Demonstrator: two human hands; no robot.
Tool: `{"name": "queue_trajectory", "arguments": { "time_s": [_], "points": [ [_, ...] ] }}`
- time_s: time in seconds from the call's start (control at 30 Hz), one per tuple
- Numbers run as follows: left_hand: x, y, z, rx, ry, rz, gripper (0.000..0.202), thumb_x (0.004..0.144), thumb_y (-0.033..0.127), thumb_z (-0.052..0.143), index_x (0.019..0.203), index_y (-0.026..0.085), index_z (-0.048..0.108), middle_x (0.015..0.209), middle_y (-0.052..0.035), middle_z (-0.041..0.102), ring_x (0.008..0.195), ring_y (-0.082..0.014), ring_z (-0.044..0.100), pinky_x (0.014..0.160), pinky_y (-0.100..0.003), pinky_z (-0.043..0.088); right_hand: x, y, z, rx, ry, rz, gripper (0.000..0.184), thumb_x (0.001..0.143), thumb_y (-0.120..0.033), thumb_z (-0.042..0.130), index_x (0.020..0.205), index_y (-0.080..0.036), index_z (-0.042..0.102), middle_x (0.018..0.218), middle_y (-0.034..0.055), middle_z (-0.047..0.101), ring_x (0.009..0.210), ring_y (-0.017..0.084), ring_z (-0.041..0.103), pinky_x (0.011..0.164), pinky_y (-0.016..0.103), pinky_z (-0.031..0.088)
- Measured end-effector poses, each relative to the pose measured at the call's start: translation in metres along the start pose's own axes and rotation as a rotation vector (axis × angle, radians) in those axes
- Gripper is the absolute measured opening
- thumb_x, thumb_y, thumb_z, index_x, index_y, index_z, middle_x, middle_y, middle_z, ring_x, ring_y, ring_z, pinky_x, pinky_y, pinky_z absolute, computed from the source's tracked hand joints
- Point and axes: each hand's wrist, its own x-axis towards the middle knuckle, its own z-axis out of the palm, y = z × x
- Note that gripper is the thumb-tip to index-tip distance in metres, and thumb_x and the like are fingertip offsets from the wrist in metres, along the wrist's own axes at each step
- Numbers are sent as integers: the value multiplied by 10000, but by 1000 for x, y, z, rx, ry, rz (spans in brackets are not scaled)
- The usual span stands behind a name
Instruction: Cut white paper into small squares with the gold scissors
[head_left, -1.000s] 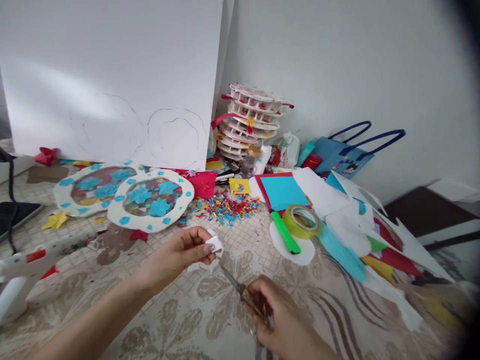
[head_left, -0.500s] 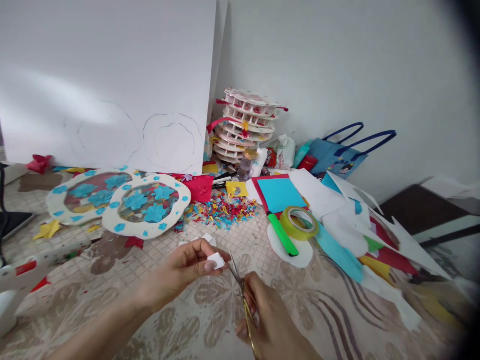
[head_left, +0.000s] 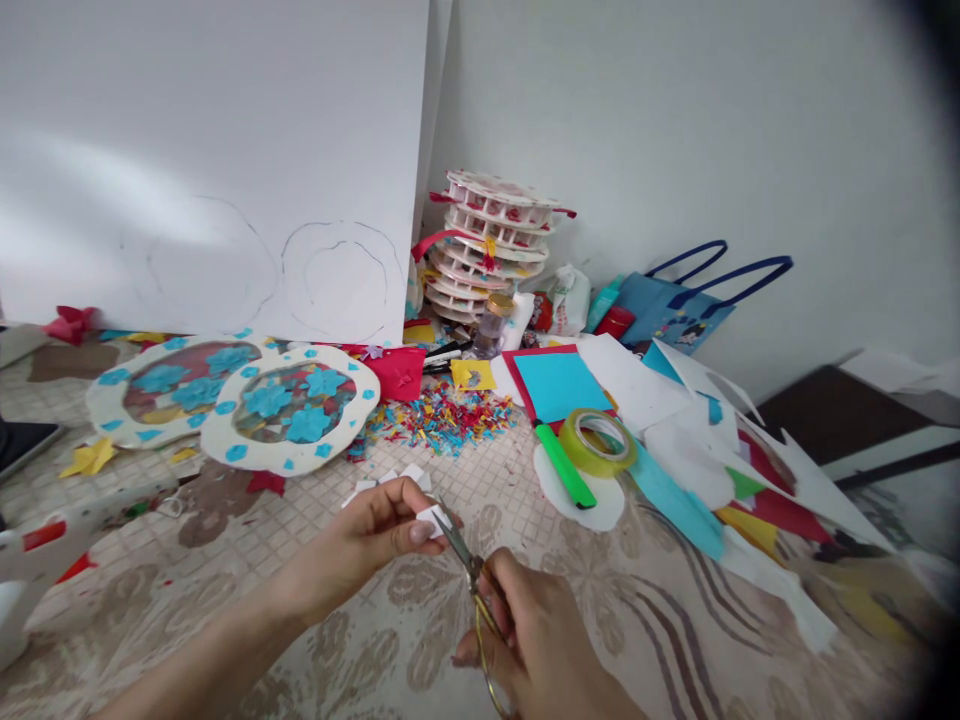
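My left hand (head_left: 379, 545) pinches a small white piece of foam board or thick paper (head_left: 432, 520) between thumb and fingers, just above the table. My right hand (head_left: 529, 610) grips a pair of scissors (head_left: 471, 565) with gold-coloured handles. The blades lie at the right edge of the white piece, close by my left fingertips. Behind my left hand, several more small white pieces (head_left: 411, 478) rest on the cloth, partly hidden by my fingers.
Shredded coloured paper (head_left: 450, 420) lies beyond my hands. Left are two flower-shaped frames (head_left: 225, 432) and a glue gun (head_left: 45, 540). Rightward are a green cutter (head_left: 564, 468), yellow tape (head_left: 598, 443) and paper sheets (head_left: 637, 390). A tiered white model (head_left: 491, 235) and blue bag (head_left: 675, 310) stand behind.
The scissors have moved left and their blades now meet the white piece, with the handles spread wider. My left hand has kept its pinch and hardly moved.
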Motion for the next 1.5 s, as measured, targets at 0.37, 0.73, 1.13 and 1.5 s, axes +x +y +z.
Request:
{"name": "queue_trajectory", "arguments": {
  "time_s": [0.37,0.73,1.13,1.5],
  "points": [
    [2,-2,-2,-22,-14,-16,106,790,242,687,805,167,613,837,-12,651,796,-126,585,759,-266,457,-1,5,6,-1,36,-18,323,840,-495,523,744,-229,369,603,-22,602,569,167,624,480,209,376],
    [0,3,3,-19,7,-47,114,791,255,686,786,167,615,802,0,654,770,-119,585,761,-262,453,-3,15,22,14,99,-30,294,878,-471,462,745,-231,357,612,-3,646,533,163,604,513,231,392],
    [-1,2,3,-7,-10,-62,115,817,268,656,803,165,605,870,-32,683,811,-132,603,770,-267,461,-5,11,1,209,-8,186,118,813,-255,449,717,-222,389,633,10,659,569,160,619,511,212,393],
    [8,18,-38,610,235,70,191,820,348,607,912,180,613,779,-22,663,682,-158,609,621,-266,476,-22,37,-22,-301,-84,211,115,761,-215,553,800,-220,444,683,3,643,609,195,597,540,257,315]
  ]
}}
